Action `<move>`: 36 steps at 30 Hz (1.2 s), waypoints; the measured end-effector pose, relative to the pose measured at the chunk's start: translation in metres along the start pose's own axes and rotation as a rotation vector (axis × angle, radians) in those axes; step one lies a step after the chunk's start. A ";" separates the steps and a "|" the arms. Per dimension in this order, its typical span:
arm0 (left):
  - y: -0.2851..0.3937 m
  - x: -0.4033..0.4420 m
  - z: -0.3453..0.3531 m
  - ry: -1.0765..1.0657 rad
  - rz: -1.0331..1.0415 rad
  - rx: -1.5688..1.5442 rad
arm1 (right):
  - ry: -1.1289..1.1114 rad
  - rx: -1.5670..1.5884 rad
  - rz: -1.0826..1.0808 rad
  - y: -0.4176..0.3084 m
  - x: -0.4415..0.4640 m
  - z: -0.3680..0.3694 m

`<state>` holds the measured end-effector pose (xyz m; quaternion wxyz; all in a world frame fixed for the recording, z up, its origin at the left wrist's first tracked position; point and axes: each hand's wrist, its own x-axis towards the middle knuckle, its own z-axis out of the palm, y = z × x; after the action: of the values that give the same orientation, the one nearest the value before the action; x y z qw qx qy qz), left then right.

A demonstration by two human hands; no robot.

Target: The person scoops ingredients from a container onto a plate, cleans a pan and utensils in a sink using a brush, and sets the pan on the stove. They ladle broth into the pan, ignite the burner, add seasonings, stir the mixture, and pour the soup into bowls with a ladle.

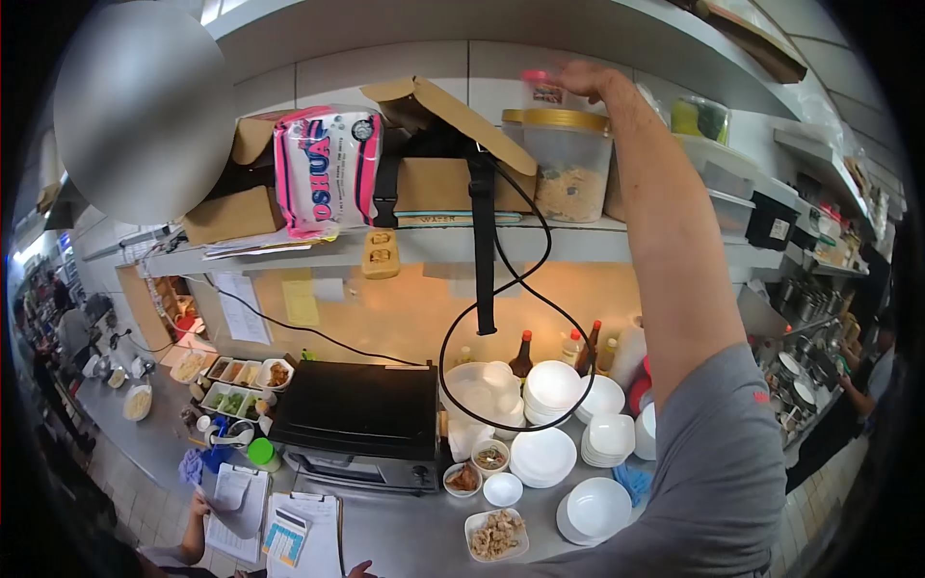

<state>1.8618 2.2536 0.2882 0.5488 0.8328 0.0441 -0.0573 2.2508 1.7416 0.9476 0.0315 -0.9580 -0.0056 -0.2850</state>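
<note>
My right arm stretches up to the shelf. My right hand (588, 81), somewhat blurred, has its fingers extended beside a small clear jar with a pink lid (541, 89); whether they touch is unclear. Just below is a large clear tub with a yellow lid (572, 166), part-filled with tan, crumbly contents. A few fingers (362, 570) show at the bottom edge; they may belong to my left hand, but most of that hand is cut off.
Open cardboard boxes (231, 214) and a pink-and-white bag (328, 169) share the shelf (597, 243). A black cable (443, 356) loops downward. Below are a toaster oven (355, 414), stacked white bowls (542, 457), and sauce bottles (522, 354). Another person's hand (199, 503) is by clipboards (238, 511).
</note>
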 end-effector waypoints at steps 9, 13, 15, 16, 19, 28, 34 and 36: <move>0.034 0.043 -0.019 -0.053 0.189 -0.125 | 0.231 -0.419 -0.351 -0.038 -0.154 0.023; 0.034 0.081 -0.012 -0.256 0.286 -0.126 | 0.579 -0.263 -0.237 -0.069 -0.228 0.003; 0.037 0.100 0.007 -0.522 0.231 -0.478 | 0.654 -0.266 -0.195 -0.069 -0.257 -0.009; 0.054 0.101 0.014 -0.624 0.280 -0.469 | 0.738 -0.261 -0.232 -0.064 -0.271 -0.014; 0.091 0.112 0.052 -0.955 0.390 -0.565 | 0.801 -0.138 -0.249 -0.072 -0.341 -0.027; 0.178 0.069 0.208 -1.708 -0.363 -1.421 | 0.140 0.309 0.020 -0.079 -0.630 0.086; 0.063 0.058 0.283 -1.316 -0.745 -1.125 | 0.253 0.493 0.637 -0.029 -0.777 0.191; 0.068 0.040 0.300 -1.367 -0.535 -1.052 | 0.058 0.677 0.880 -0.031 -0.788 0.191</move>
<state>1.8967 1.9514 0.2263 0.7335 0.2205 -0.0791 -0.6380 1.6939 1.7903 0.3589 0.4539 -0.7980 0.3045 -0.2537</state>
